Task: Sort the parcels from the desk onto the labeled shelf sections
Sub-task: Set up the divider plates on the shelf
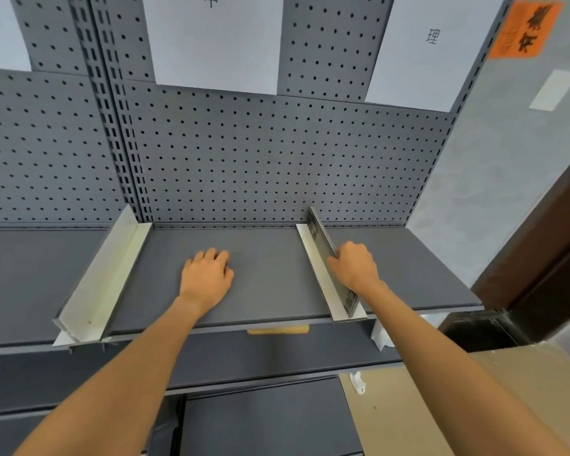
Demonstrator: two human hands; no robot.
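A thin flat grey parcel (320, 230) stands on edge on the grey shelf (270, 258), leaning against the right metal divider (321, 281). My right hand (354, 266) grips the parcel's upper edge from the right side, thumb against its face. My left hand (208, 274) rests on the shelf in the middle section with its fingers curled under, holding nothing. White paper labels (216, 41) hang on the pegboard above the sections; a second label (431, 51) is above the right section.
A left metal divider (101, 278) bounds the middle section. Lower shelves (277, 357) jut out below. A grey wall with an orange sign (524, 29) and a dark door frame (547, 245) lie to the right. Tan floor (441, 406) shows at the bottom right.
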